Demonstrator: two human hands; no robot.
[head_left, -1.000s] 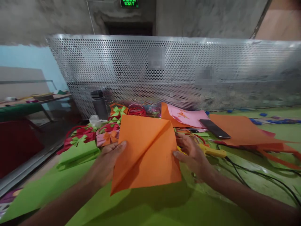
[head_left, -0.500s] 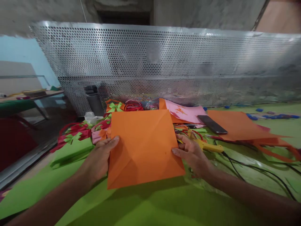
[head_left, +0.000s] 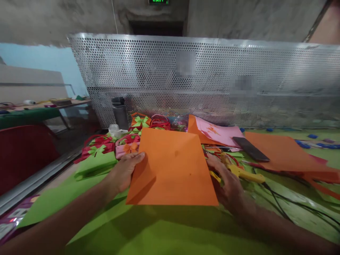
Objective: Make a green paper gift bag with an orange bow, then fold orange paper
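Note:
A square sheet of orange paper (head_left: pixel 172 170) with faint crease lines is held up in front of me over green sheets. My left hand (head_left: pixel 127 171) pinches its left edge, thumb on the front face and fingers behind. At the right edge, my right hand (head_left: pixel 228 184) has its fingers stretched and apart, partly behind the sheet; its thumb is hidden. A yellow loop, perhaps a scissor handle (head_left: pixel 215 176), shows beside those fingers. A yellow glue gun (head_left: pixel 247 174) with a black cord lies just right of this hand.
Small paper bags with bows (head_left: pixel 97 150) stand at the left, near a dark bottle (head_left: pixel 120 115). Pink sheets (head_left: pixel 217 131), a black phone (head_left: pixel 251 148) and more orange paper (head_left: pixel 281 150) lie at the right. A perforated metal panel (head_left: pixel 159 78) borders the back.
The orange sheet has tilted, its lower edge now level. My right thumb has left the sheet's front face, and its fingers have loosened. The whole view has shifted slightly.

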